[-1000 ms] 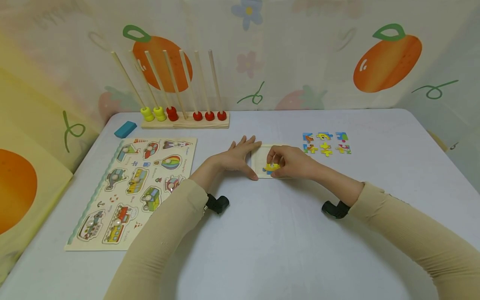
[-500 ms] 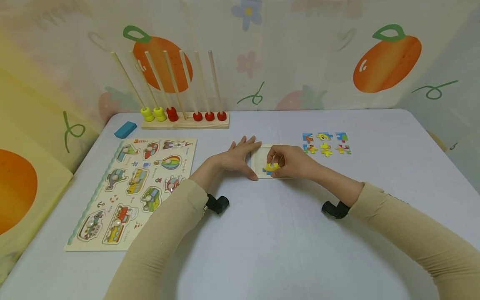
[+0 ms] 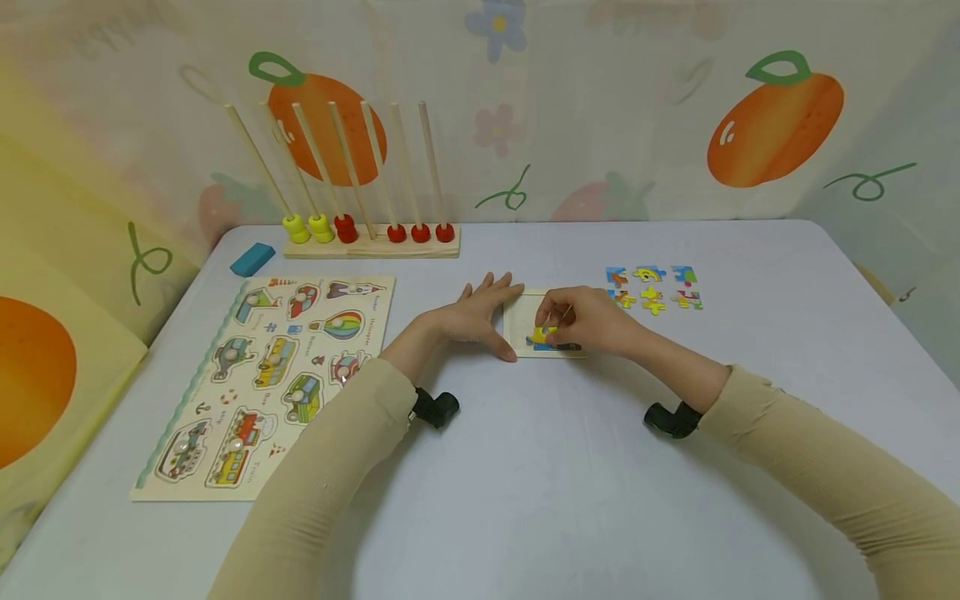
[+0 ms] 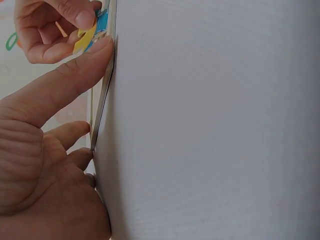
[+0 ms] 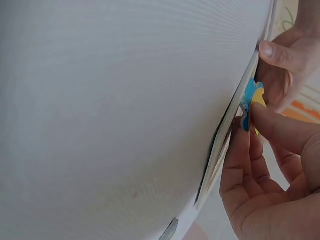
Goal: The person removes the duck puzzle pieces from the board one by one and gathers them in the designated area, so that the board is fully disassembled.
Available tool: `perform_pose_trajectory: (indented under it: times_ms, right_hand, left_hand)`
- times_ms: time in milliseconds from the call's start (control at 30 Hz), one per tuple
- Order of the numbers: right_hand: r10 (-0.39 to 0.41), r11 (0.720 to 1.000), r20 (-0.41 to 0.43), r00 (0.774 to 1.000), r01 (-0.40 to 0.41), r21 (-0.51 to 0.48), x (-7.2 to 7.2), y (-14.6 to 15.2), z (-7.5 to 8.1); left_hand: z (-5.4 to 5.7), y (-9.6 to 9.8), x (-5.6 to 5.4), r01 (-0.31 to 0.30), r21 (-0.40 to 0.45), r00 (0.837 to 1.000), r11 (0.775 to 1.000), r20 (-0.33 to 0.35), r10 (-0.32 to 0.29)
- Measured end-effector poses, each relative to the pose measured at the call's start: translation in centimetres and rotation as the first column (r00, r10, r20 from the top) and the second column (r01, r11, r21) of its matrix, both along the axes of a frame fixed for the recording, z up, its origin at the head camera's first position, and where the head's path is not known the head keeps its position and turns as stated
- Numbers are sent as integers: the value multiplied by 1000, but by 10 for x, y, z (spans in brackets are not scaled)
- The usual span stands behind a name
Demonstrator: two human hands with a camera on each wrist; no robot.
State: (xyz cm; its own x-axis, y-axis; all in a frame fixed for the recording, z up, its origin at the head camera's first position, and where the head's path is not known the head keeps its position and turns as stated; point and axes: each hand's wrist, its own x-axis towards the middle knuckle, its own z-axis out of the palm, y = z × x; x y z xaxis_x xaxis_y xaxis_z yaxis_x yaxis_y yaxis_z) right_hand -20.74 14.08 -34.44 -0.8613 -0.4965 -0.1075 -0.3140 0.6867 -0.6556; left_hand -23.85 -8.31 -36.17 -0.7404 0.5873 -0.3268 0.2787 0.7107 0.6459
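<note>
A small pale puzzle tray (image 3: 517, 310) with a raised rim lies on the table. My left hand (image 3: 477, 317) rests at its left side, fingers spread, the thumb along the near left corner. Over the tray's near side, my right hand (image 3: 588, 318) pinches a yellow and blue jigsaw piece (image 3: 537, 335) between thumb and fingers. The right wrist view shows the piece (image 5: 254, 90) tilted at the rim, with the thumb on its yellow face. Part of it is hidden behind the fingers. A blue and dark strip shows along the tray's near edge under the right hand.
Several loose jigsaw pieces (image 3: 652, 301) lie in two rows right of the tray. At left is a large vehicle peg-puzzle board (image 3: 300, 333). Behind it stand a wooden bead rack (image 3: 375, 247) with upright pegs and a blue block (image 3: 252, 259). A patterned cloth hangs behind the table.
My right hand has shifted slightly, its thumb rising off the tray's near edge, so more blue and a dark strip show there. The left hand stays put.
</note>
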Motion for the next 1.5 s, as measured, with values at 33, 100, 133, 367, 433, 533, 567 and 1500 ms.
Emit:
perform_pose_trajectory:
  times_ms: [33,100,133,367,433,533,567,1500]
  right_hand:
    - [0,1000,7,1000,0,-5,0,0,1]
    - [-4,1000,26,1000,4,-13,0,1,2]
    - [-5,1000,33,999,6,-14,0,1,2]
    - [0,1000,60,998,1,-27,0,2,7]
    - [-1,999,59,998,3,-34,-1,4,8]
    - [-4,999,54,999,7,-43,-3,7,10]
    - [-7,999,51,999,9,-42,-3,8,11]
    - [-125,992,38,991,126,-25,-5,58,33]
  left_hand:
    - [0,0,0,1,-1,1000,1000,-1,-1]
    - [1,0,0,2,-3,1000,1000,-2,-2]
    - [1,0,0,4,-5,1000,1000,-3,-4]
    - [1,1,0,6,-9,1000,1000,-5,-6]
    - [1,1,0,7,-8,1000,1000,-4,-7]
    - [1,1,1,6,-8,1000,1000,-4,-6]
    - [2,1,1,6,-8,1000,1000,-4,-6]
    - [1,1,1,4,-14,1000,1000,-10,-4]
